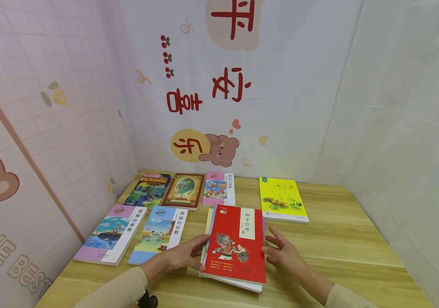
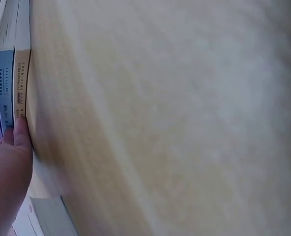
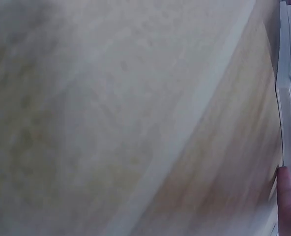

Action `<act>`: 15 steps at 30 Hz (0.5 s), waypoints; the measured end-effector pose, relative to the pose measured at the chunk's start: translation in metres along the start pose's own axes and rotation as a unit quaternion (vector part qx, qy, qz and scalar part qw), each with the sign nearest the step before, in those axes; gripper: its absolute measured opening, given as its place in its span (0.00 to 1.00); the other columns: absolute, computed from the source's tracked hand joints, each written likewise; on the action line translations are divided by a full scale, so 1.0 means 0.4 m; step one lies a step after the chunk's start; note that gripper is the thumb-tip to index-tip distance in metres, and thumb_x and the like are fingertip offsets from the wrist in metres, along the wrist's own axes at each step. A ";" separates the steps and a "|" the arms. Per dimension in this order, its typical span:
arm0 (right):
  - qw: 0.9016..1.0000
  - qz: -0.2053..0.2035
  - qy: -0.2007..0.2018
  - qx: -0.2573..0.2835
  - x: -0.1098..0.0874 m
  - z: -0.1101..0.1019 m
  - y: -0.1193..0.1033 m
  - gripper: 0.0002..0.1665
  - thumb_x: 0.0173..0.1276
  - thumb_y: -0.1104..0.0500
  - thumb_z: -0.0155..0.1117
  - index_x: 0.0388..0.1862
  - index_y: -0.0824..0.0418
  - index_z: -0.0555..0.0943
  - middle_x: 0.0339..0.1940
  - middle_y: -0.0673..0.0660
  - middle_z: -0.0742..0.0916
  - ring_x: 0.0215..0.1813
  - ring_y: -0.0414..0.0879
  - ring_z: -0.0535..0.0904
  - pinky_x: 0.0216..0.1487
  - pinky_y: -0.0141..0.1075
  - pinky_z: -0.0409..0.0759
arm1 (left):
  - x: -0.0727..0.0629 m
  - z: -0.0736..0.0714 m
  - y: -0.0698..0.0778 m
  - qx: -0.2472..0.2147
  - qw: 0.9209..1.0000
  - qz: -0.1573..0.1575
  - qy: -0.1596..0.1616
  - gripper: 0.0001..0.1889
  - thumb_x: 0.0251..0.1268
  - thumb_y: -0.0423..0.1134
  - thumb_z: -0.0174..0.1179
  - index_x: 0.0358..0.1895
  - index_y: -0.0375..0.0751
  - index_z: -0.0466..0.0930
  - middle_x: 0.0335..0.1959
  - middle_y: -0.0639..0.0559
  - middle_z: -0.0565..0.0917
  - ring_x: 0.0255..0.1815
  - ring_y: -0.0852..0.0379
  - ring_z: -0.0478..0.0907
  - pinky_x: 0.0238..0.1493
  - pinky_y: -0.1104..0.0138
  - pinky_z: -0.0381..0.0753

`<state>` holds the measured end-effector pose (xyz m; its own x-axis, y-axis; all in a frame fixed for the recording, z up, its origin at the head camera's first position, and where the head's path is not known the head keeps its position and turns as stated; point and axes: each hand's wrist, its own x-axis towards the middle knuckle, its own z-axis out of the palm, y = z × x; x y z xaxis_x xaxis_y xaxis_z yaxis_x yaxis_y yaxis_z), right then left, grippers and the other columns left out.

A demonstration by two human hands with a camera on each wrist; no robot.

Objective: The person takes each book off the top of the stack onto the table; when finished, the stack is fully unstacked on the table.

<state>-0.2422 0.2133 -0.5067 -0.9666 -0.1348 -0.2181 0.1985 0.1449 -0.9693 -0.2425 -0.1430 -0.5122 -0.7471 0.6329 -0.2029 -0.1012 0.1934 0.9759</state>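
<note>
A red book with a white title strip lies on top of a small, uneven stack near the table's front. Along the stack's left side, the left hand touches the edge with its fingers and thumb. In the left wrist view its fingertips meet a blue spine and a tan spine. At the opposite side, the right hand has its fingers spread, with fingertips at the stack's right edge. The right wrist view shows a finger against the white page edges. The lower books' covers are mostly hidden.
Left of the stack lie a blue-and-white book and a pink-edged book. Behind are a dark green book, a brown framed-cover book, a pink-and-white book and a yellow book. Printed cloth walls enclose the wooden table.
</note>
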 end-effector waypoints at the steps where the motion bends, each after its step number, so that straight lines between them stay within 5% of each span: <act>1: 1.000 0.002 -0.002 0.001 0.000 0.003 0.001 0.50 0.65 0.59 0.70 0.81 0.59 0.55 0.71 0.71 0.70 0.64 0.62 0.74 0.51 0.49 0.82 | 0.000 0.000 -0.001 0.005 1.000 0.001 0.001 0.50 0.57 0.30 0.71 0.80 0.43 0.49 0.80 0.37 0.43 0.75 0.33 0.55 0.65 0.55 0.70; 8: 1.000 0.012 -0.003 -0.002 0.002 0.016 0.005 0.52 0.63 0.59 0.72 0.81 0.58 0.54 0.70 0.72 0.70 0.64 0.64 0.72 0.50 0.46 0.83 | 0.003 0.008 0.002 0.058 0.998 0.016 0.004 0.49 0.60 0.34 0.71 0.80 0.39 0.48 0.79 0.37 0.42 0.75 0.33 0.53 0.69 0.50 0.64; 15: 1.000 0.016 0.008 -0.023 0.002 0.021 0.002 0.53 0.61 0.61 0.74 0.80 0.59 0.56 0.69 0.72 0.71 0.62 0.62 0.74 0.49 0.44 0.83 | 0.007 0.025 -0.001 0.126 0.991 0.014 0.050 0.50 0.56 0.39 0.74 0.79 0.40 0.52 0.79 0.40 0.47 0.76 0.36 0.51 0.69 0.48 0.60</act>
<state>-0.2415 0.2050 -0.5087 -0.9622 -0.1143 -0.2471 0.2225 0.1930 -0.9556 -0.2381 -0.1337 -0.5139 -0.8103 0.5652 -0.1549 0.0778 0.3656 0.9275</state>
